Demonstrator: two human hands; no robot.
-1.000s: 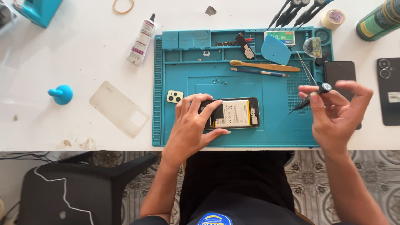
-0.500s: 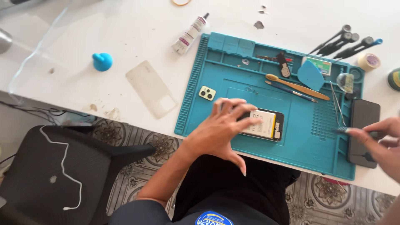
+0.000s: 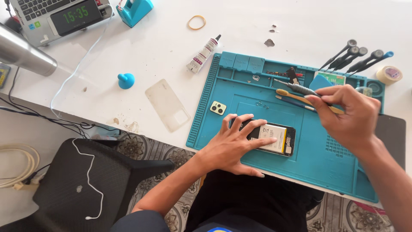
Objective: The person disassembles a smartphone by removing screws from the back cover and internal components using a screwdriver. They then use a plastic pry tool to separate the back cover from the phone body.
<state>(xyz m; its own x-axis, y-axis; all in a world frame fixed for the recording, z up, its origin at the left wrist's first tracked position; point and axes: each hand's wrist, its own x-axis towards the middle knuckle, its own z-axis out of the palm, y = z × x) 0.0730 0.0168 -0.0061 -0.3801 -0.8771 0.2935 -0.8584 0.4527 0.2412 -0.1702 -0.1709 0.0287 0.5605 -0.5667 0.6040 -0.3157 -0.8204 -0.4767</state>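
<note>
An opened phone (image 3: 274, 138) with its pale battery showing lies on the teal work mat (image 3: 257, 92). My left hand (image 3: 234, 144) rests flat over the phone's left end, fingers spread. My right hand (image 3: 349, 114) hovers above the mat's right part, with thumb and fingers pinched on a thin grey tool (image 3: 296, 88) that points left. A wooden-handled tool (image 3: 292, 96) and a blue one lie on the mat just below its tip. A small camera cover (image 3: 218, 108) sits on the mat's left side.
A clear phone back cover (image 3: 168, 104), a blue suction cup (image 3: 126, 80), a glue tube (image 3: 203, 54) and a rubber band (image 3: 197, 22) lie on the white table. Screwdrivers (image 3: 356, 58) and tape (image 3: 389, 74) sit far right; a laptop (image 3: 56, 15) far left. A black chair (image 3: 86, 180) stands below.
The view has swung left and tilted. My right hand has moved up from the mat's right edge toward the tool tray, holding the thin tool. My left hand stays on the phone.
</note>
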